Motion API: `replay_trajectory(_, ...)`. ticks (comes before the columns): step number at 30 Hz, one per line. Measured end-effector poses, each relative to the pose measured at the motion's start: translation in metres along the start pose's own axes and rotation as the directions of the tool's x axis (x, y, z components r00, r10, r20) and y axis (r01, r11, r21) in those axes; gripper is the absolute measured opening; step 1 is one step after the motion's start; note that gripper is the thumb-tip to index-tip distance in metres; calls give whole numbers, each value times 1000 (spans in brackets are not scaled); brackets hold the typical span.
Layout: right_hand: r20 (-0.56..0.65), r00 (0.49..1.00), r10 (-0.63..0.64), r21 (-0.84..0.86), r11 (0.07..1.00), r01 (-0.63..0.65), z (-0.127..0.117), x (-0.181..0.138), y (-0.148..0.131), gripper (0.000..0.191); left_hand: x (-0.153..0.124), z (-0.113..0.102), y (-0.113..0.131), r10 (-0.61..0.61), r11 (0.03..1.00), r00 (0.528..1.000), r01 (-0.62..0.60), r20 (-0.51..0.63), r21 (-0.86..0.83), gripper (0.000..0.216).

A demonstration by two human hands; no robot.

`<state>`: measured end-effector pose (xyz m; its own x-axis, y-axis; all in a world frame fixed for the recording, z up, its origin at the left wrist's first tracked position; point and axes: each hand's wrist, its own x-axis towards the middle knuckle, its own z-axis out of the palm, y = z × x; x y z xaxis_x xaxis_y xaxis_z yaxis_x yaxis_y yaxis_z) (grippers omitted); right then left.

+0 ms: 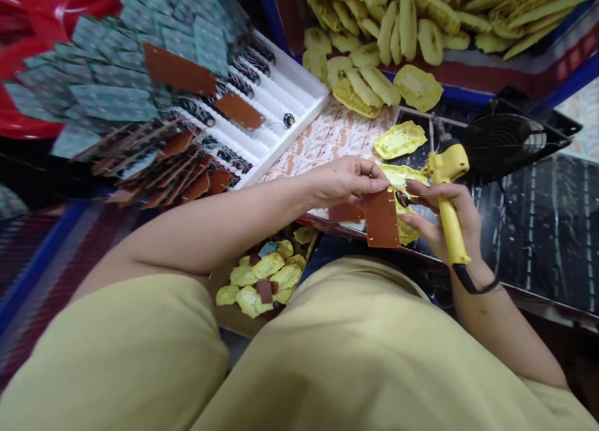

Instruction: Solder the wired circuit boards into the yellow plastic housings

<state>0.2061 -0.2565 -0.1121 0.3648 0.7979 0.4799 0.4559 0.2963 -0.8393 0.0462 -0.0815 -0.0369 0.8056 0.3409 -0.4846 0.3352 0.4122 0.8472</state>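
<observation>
My left hand (344, 180) is closed on the upper edge of a brown circuit board (382, 222), held upright with small solder points along its edges. My right hand (470, 216) has a yellow soldering gun (453, 228) lodged in it, tip pointing away from me. Between its fingertips and the board is a small round black part (402, 199), apparently wired to the board. Behind the board, partly covered, lies a yellow plastic shell (406, 174). Another brown board (345, 213) rests on the table by my left wrist.
A white foam tray (271, 141) on the left carries wired round parts and stacked circuit boards (112, 100). Yellow shells (407, 25) fill a blue-edged bin at the back. A black fan (505, 138) stands right. Below, a box holds shells (269, 266) and board pieces.
</observation>
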Motion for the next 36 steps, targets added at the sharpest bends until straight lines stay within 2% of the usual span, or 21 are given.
replay_trajectory(3,-17,998,56,56,997,-55,5,-5,3,50,2,5,-4,-15,998,999,18,47,-58,26)
replay_trajectory(6,8,996,90,87,992,-90,8,-10,2,46,2,3,-8,7,998,997,-1,80,-69,28)
replay_trajectory(11,-97,995,9,-18,1000,-11,1,-9,-8,28,-6,-1,-8,75,996,987,-81,143,38,21)
replay_trajectory(16,-44,999,7,62,998,-4,0,-6,-16,40,-12,3,-8,25,1000,986,-26,167,1,16)
replay_trajectory(21,-169,985,-21,26,999,26,11,-3,-24,39,-8,1,-16,25,1000,984,-24,174,-3,23)
replay_trajectory(25,-173,983,-66,22,997,71,14,4,-33,34,-7,-3,-20,60,998,965,-66,254,17,32)
replay_trajectory(27,-176,981,-84,38,995,92,12,8,-35,33,-8,-4,-19,85,993,952,-106,293,58,30)
replay_trajectory(30,-143,986,-85,104,989,101,8,12,-37,34,-9,-4,-17,112,984,949,-147,293,100,18)
replay_trajectory(33,-44,995,-92,198,975,99,2,11,-37,34,-10,-4,-15,82,991,964,-106,254,83,11)
replay_trajectory(36,61,989,-137,239,964,119,-3,7,-40,42,-10,-4,-15,53,998,975,-61,217,30,10)
